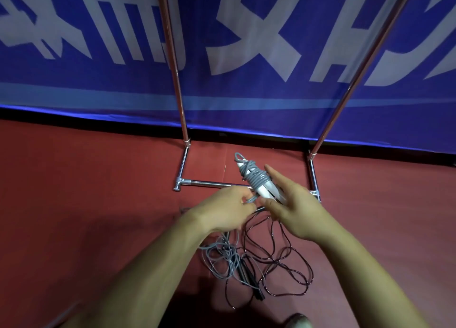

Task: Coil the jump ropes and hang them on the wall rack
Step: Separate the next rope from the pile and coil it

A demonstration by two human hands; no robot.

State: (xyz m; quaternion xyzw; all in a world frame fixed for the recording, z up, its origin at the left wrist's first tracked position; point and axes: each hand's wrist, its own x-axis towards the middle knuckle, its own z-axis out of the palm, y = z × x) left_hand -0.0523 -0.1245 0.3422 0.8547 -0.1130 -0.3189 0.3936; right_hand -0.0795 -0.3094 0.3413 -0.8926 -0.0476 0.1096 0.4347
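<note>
Left hand (229, 204) pinches gray jump rope (256, 177); right hand (293, 204) grips its white handles (262, 192). I fear floor slack snagging the black jump rope (257, 293).

A blue banner (197, 93) with white lettering stands behind red floor (86, 179).

1 head-worn view, close, facing forward-down
</note>
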